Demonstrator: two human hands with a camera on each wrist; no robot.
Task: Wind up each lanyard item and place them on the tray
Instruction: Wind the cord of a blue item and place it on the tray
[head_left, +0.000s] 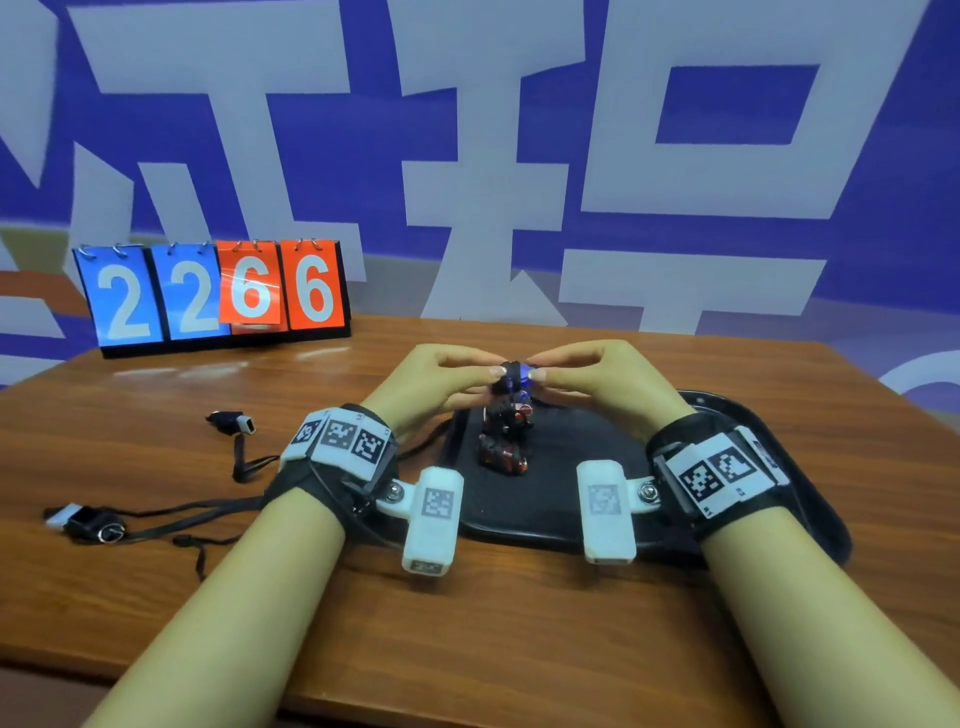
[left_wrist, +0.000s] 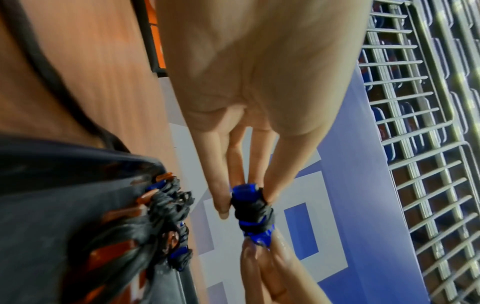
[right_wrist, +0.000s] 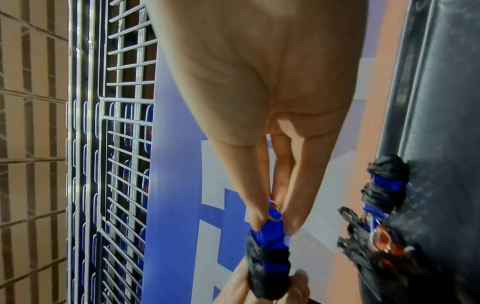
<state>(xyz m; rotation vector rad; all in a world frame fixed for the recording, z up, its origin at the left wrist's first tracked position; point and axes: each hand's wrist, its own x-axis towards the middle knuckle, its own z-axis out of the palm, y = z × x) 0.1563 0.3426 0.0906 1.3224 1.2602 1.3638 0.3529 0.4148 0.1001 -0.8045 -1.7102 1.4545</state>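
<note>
A small blue item wound in black cord hangs above the far part of the black tray. My left hand pinches one end of it, and my right hand pinches the other end, by its metal ring. On the tray below lies a pile of wound items, red and blue under black cord. Two unwound lanyard items lie on the table to the left: one with a white tip and one with a ring.
The wooden table bears a flip scoreboard reading 2266 at the back left. Loose black cords trail under my left wrist. A blue and white wall stands behind. A wire rack shows in the wrist views.
</note>
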